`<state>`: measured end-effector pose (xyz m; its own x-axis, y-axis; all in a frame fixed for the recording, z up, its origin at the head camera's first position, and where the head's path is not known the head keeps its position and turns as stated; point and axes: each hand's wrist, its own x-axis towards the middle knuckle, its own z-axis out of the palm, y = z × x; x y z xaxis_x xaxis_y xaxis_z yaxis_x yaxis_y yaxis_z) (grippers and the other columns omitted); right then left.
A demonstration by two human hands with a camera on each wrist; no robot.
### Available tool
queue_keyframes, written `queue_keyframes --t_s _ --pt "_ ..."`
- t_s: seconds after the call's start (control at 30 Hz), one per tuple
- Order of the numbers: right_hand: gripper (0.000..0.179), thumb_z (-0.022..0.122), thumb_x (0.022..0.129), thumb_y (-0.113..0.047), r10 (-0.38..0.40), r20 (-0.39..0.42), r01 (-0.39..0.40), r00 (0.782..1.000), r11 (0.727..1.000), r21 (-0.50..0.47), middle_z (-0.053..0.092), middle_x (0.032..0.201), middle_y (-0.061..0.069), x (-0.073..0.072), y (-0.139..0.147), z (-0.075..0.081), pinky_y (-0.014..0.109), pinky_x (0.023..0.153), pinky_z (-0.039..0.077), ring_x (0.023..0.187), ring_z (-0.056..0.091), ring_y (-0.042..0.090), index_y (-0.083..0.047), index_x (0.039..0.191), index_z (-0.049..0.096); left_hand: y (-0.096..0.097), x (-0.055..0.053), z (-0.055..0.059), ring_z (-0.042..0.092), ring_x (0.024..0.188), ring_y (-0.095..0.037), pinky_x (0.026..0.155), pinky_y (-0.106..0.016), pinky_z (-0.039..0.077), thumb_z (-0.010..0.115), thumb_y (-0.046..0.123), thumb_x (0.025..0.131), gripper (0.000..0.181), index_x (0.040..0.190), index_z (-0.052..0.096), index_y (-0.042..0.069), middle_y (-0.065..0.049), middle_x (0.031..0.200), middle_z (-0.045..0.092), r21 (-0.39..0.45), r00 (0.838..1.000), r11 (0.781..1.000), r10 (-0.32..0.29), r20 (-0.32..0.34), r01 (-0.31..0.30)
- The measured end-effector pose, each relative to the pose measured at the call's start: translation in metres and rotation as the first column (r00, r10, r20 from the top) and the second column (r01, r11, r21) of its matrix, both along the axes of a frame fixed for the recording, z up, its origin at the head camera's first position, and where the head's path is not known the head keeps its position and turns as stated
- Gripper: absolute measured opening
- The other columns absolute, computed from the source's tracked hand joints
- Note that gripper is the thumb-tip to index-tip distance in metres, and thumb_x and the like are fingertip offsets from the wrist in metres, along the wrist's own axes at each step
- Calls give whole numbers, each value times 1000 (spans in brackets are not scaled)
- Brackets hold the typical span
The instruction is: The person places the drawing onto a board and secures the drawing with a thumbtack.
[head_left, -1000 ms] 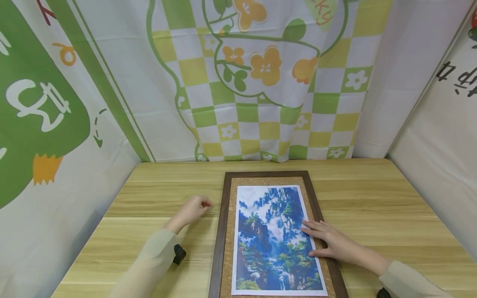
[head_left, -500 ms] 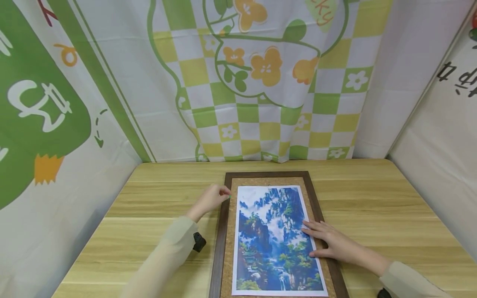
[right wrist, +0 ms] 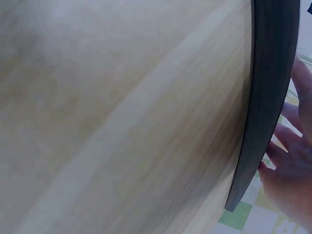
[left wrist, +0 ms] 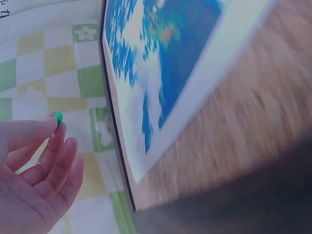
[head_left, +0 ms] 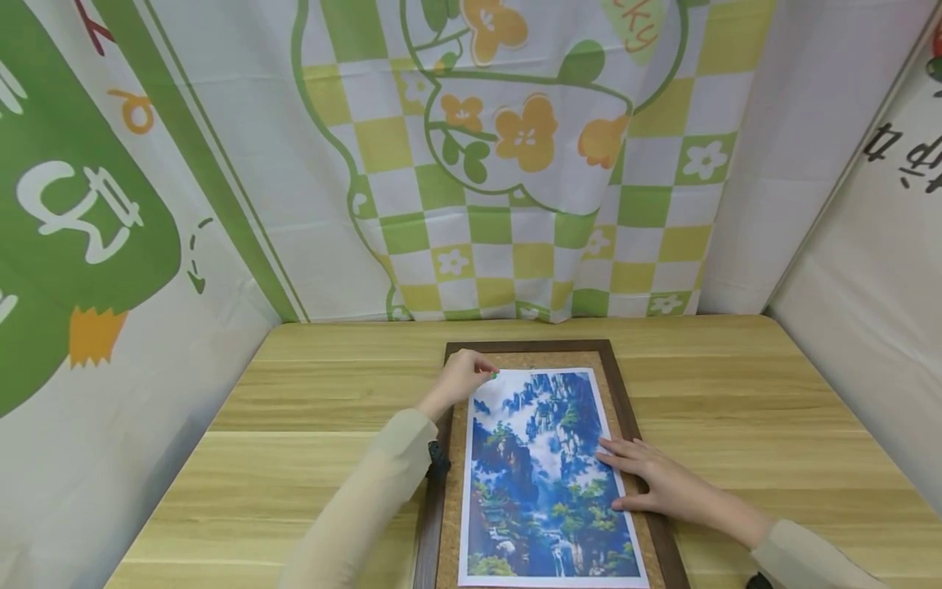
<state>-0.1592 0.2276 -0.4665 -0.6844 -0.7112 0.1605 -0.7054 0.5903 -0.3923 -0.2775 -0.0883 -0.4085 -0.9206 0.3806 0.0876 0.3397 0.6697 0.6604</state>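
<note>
A printed landscape picture of blue cliffs and a waterfall lies on a cork board with a dark brown wooden frame. My left hand is at the picture's top left corner, pinching a small green pushpin between thumb and forefinger. The pin's tip is hidden, so I cannot tell whether it touches the paper. Across the board, my right hand rests with spread fingers on the picture's right edge. In the right wrist view that hand shows beyond the dark frame side.
The board lies on a light wood-grain table, with bare tabletop on both sides. A green and white checked curtain hangs behind the table's back edge. Printed cloth walls stand at left and right.
My left hand has moved right and away from me, from the tabletop beside the frame to the picture's top left corner, carrying the green pushpin. My right hand has stayed in place.
</note>
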Motion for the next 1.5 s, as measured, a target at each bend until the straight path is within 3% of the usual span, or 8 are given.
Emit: queue_keyframes --t_s 0.37,0.6,0.87,0.97,1.13,1.23,1.37,1.5 --pt "63 58 80 -42 18 -26 -18 1000 1000 -10 39 133 20 -2 1 -4 6 99 -6 118 37 38 -3 128 46 28 -11 -13 61 79 -21 66 -28 48 58 7 85 15 92 68 0 -12 92 65 131 995 991 16 99 -29" --pt "62 60 80 -40 33 -51 -34 998 999 -21 40 131 22 -2 1 -4 6 99 -5 116 38 39 -1 127 47 43 -20 -25 62 78 -26 65 -29 51 59 3 83 14 91 68 -3 -15 93 65 287 961 943 95 258 -170" --pt "63 60 80 -40 37 -70 -39 997 999 -23 40 131 21 -1 0 -5 7 100 -5 116 38 38 -1 127 46 49 -27 -41 55 59 -16 49 -20 42 59 -1 81 13 88 68 -5 -16 86 66 337 943 910 140 301 -243" --pt "62 59 80 -40 38 -64 -40 997 999 -28 40 132 22 -1 1 -5 7 100 -5 116 38 39 -2 128 46 51 -28 -43 53 62 -14 51 -21 42 60 -1 80 12 88 69 -4 -15 89 65 340 932 898 170 320 -280" --pt "62 60 80 -39 39 -57 -41 998 998 -37 39 132 22 -1 1 -6 7 99 -5 116 37 41 -3 129 45 60 -28 -41 58 77 -18 61 -25 48 63 -2 77 12 87 69 -3 -13 97 63 362 897 863 202 392 -353" --pt "62 60 80 -38 40 -63 -43 997 998 -42 39 132 22 -1 1 -6 7 99 -4 115 37 41 -3 128 46 63 -27 -41 60 79 -20 67 -29 49 66 1 76 10 85 70 1 -10 95 65 302 889 876 251 383 -377" --pt "62 61 80 -37 45 -80 -49 996 998 -49 40 131 22 -1 1 -7 7 100 -4 116 38 39 -2 128 46 66 -27 -39 61 81 -19 77 -35 44 68 12 77 8 82 73 10 -3 89 67 161 895 911 317 313 -379" --pt "61 61 80 -37 44 -82 -48 996 998 -51 40 131 22 -2 0 -7 8 100 -4 119 37 35 -2 128 46 68 -26 -37 60 86 -18 82 -41 40 67 17 78 8 82 73 14 0 89 67 100 905 924 334 265 -370"
